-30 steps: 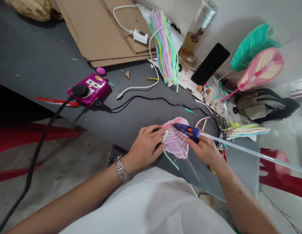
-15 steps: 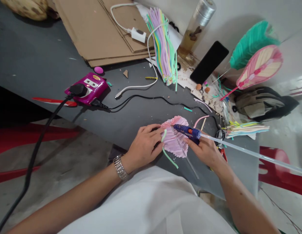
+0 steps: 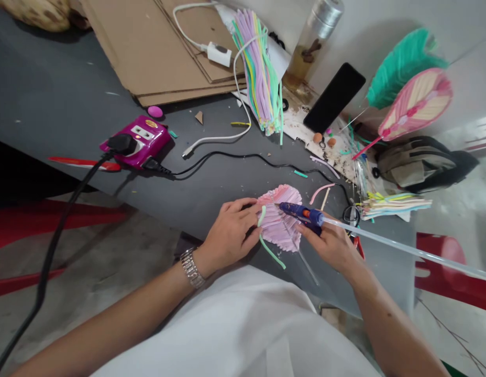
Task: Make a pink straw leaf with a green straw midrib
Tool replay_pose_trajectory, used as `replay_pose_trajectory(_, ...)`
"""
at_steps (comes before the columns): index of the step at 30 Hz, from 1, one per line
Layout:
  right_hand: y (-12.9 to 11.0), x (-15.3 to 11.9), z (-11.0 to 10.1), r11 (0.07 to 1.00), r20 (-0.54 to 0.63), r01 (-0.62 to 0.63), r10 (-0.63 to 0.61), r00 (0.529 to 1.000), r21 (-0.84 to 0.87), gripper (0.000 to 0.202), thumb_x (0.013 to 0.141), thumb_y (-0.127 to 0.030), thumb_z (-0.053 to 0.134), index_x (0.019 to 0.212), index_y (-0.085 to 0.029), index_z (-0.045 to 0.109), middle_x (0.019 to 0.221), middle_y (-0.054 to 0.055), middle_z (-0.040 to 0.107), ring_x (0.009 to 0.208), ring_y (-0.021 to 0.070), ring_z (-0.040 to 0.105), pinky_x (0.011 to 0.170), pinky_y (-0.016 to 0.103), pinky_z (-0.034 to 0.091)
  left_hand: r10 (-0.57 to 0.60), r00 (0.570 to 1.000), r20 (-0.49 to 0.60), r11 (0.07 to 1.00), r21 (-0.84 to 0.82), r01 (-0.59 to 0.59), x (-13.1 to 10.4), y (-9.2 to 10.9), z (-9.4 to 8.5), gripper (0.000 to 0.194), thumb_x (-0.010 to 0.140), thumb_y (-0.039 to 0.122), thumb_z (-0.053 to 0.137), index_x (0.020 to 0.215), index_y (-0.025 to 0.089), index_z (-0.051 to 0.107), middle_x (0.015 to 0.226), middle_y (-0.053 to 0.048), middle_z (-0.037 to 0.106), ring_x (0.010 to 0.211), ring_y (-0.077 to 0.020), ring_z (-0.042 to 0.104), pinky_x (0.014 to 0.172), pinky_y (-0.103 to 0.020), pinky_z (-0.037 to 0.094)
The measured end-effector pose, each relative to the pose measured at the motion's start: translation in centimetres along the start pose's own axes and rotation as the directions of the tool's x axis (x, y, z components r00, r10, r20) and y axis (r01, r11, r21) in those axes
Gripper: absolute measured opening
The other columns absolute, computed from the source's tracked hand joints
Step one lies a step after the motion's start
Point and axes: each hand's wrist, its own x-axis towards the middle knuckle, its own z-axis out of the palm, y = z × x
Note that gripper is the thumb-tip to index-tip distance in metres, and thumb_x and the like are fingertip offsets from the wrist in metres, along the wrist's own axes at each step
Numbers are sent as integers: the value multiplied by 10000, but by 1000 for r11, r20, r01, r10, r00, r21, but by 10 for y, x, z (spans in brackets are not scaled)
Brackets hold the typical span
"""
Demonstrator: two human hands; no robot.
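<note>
A heart-shaped piece (image 3: 280, 230) made of pink and lilac fuzzy strips lies on the table, with a thin clear stem at its lower right. At its left edge my left hand (image 3: 233, 230) is closed on a mint-green pipe cleaner (image 3: 273, 254), whose two ends show past the thumb and fingers. My right hand (image 3: 331, 241) grips a blue hot glue gun (image 3: 301, 213), its nozzle over the upper middle of the piece. From the back of the gun runs a long clear glue stick (image 3: 388, 242). My right fingers are partly hidden behind the gun.
Behind the work run a black cord (image 3: 246, 155) and a white cable (image 3: 219, 138). A purple power socket (image 3: 143, 139), cardboard sheets (image 3: 164, 63) and a pipe cleaner bundle (image 3: 261, 78) lie farther back. A bottle (image 3: 311, 47), phone (image 3: 334, 98) and pink leaf-shaped fan (image 3: 418, 104) stand right.
The whole view has shifted slightly. Both hands, the glue gun and the heart-shaped piece keep nearly the same positions relative to each other.
</note>
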Motion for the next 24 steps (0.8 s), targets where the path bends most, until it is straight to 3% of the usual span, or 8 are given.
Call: replay_pose_trajectory(24, 1, -20, -3, 999, 8, 5, -4, 1000, -50, 292, 1008, -464, 549, 895, -227, 676, 883, 47, 697, 802, 211, 655, 768, 326, 522, -18, 1000, 2, 1000, -6, 18, 1, 2, -1, 148, 963, 221, 548, 843, 193, 630, 1210, -104, 751, 1308, -313, 562, 1003, -515, 424)
